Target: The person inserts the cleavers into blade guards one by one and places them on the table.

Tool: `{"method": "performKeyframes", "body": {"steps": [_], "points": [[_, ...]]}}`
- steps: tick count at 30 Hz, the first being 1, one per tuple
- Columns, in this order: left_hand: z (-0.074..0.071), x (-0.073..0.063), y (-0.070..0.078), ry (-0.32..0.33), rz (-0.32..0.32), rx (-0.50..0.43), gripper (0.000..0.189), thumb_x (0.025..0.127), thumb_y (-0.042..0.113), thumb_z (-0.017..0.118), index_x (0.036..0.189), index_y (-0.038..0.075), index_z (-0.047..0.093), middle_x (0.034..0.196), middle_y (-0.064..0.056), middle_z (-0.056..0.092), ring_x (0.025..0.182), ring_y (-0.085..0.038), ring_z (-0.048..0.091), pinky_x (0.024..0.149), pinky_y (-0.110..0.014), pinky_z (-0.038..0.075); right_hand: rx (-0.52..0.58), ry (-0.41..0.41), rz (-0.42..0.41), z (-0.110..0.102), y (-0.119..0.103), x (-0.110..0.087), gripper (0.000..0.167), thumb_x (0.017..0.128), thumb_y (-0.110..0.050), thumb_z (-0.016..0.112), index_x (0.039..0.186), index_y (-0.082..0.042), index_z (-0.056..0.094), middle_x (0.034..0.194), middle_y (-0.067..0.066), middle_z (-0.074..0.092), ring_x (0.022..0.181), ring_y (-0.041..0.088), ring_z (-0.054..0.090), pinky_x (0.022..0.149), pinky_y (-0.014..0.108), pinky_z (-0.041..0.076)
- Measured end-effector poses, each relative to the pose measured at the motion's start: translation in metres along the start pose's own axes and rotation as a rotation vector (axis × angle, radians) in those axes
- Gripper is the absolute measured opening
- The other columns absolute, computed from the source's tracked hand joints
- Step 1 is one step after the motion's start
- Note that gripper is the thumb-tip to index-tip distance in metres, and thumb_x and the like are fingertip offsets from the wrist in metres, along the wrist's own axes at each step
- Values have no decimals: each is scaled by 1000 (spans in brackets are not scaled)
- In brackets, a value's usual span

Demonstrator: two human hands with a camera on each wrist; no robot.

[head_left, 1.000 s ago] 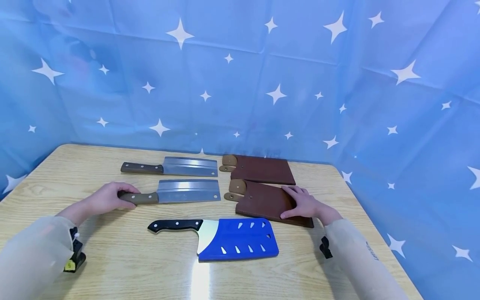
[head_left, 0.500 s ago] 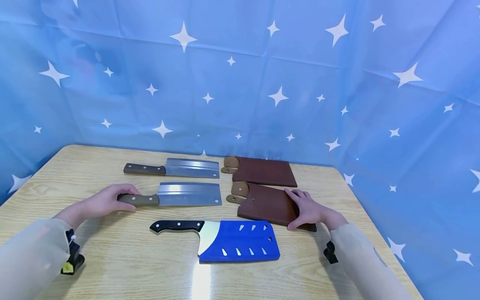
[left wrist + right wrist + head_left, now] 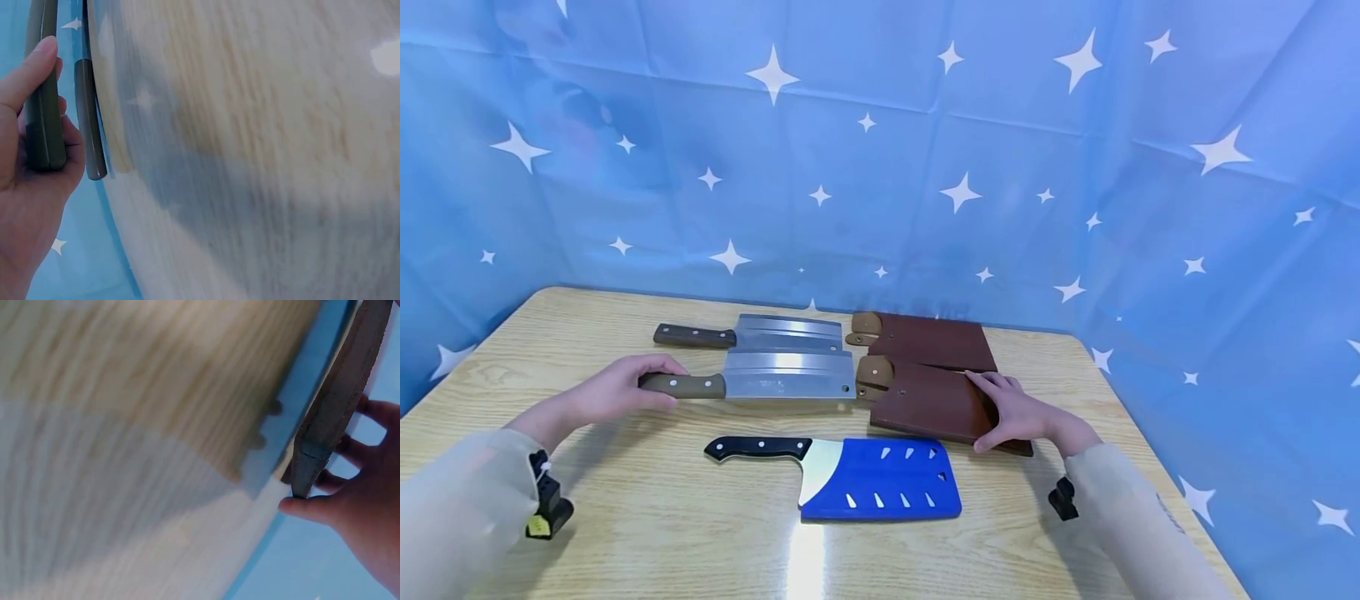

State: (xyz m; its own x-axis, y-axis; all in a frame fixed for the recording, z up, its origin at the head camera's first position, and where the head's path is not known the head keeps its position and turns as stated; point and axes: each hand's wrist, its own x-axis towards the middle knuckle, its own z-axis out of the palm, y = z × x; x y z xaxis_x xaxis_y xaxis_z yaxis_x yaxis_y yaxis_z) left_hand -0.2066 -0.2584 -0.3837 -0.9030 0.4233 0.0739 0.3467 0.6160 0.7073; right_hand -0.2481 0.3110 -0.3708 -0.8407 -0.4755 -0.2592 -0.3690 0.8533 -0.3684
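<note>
My left hand (image 3: 617,390) grips the olive-brown handle of a cleaver (image 3: 786,373), its thumb along the near side. The blade appears raised above the table, overlaps the blade behind it in the head view, and its end reaches the strap of the nearer brown leather knife sheath (image 3: 917,404). My right hand (image 3: 1026,414) holds that sheath at its right end, thumb at the near edge and fingers over the far side. In the right wrist view the sheath (image 3: 344,394) is seen edge-on between thumb and fingers.
A second cleaver (image 3: 696,336) lies behind, its blade end near a second brown sheath (image 3: 932,340). In front lies a black-handled cleaver (image 3: 760,447) in a blue plastic cover (image 3: 880,479). A starry blue curtain (image 3: 880,167) borders the wooden table (image 3: 662,517).
My left hand has raised the cleaver and brought it right, its blade end now at the sheath's strap. My right thumb has slid from the sheath's top to its near edge.
</note>
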Motion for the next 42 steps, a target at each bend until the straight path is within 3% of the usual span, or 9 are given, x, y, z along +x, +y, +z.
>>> {"method": "performKeyframes", "body": {"steps": [13,20,32,42], "points": [[0,3,9,5,10,37,32,80,14,72,110,7,63,105,-6,63,88,3,52,74,-24,45,-7,-22,-50,-2,-21,7,114,67,-49,79,151,-10,13,151,23,15,136,51,9,99,69,25],[5,6,11,-22,38,-12,31,79,14,73,108,7,63,98,-3,64,81,0,54,71,-24,45,3,-25,-57,-2,-28,10,114,66,-49,79,151,-11,13,151,24,15,137,47,9,101,67,24],[9,11,19,-59,21,-49,33,81,14,72,110,5,62,96,-5,64,78,-4,53,69,-24,45,-6,-21,-66,-5,-37,13,115,65,-52,78,151,-12,13,152,22,16,137,44,11,102,67,24],[17,17,23,-28,69,-66,33,80,14,73,110,4,63,97,-6,65,78,-4,54,68,-24,46,-24,-18,-81,-6,-46,17,115,64,-54,78,151,-13,15,152,20,17,137,42,14,102,65,26]]}}
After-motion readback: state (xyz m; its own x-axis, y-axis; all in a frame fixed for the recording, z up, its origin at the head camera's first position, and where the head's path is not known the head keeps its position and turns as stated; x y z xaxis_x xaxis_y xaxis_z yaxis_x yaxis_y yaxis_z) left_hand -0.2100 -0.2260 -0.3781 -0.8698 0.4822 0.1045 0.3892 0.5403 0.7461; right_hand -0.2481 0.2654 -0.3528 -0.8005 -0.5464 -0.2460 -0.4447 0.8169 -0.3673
